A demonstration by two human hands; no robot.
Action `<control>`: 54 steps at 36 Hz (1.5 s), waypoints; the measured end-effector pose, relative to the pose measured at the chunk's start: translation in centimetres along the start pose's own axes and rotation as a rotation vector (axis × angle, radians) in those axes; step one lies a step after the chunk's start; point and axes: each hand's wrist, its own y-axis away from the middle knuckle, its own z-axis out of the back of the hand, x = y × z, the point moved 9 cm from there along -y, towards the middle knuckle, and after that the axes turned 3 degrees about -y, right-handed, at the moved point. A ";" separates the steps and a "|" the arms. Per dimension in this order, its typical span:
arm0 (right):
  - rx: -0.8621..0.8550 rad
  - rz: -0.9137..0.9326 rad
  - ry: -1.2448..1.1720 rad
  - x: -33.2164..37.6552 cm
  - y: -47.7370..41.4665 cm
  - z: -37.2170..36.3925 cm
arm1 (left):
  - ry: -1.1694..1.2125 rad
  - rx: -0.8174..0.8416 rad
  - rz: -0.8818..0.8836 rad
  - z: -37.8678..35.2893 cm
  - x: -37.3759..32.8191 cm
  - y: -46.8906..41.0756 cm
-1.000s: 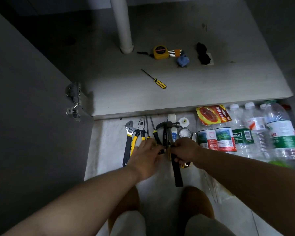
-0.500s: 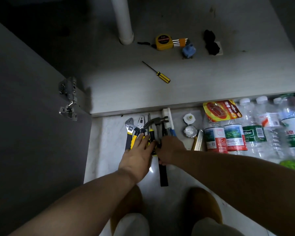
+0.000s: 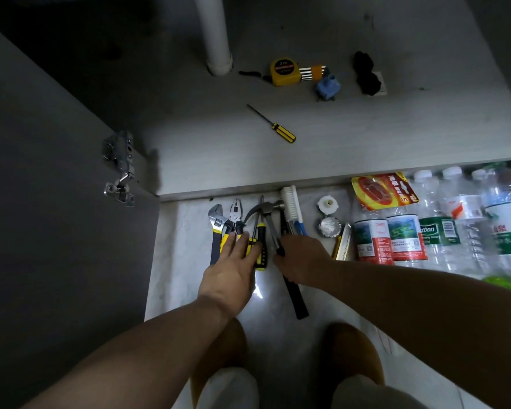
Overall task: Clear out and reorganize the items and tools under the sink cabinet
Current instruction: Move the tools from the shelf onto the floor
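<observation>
Tools lie in a row on the floor before the cabinet: adjustable wrench, pliers, screwdriver, hammer. Left hand rests flat, fingers spread, on the pliers' handles; right hand is closed around the hammer's handle.

Two hands on floor tools

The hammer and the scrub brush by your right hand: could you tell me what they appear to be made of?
Hammer: bright metal head, probably steel; black matte handle, likely rubber or plastic. Scrub brush: white bristles, seemingly plastic, on a blue handle.
</observation>
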 end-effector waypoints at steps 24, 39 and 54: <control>0.006 -0.089 -0.142 -1.3 -1.8 0.1 | -0.028 -0.004 -0.002 -1.3 -0.9 0.0; 0.063 0.125 0.611 -4.2 -1.3 -0.3 | -0.141 0.067 -0.195 0.7 -4.3 -0.2; -0.135 0.250 0.469 -3.0 -0.1 3.4 | -0.006 -0.139 -0.319 8.2 -7.8 -1.5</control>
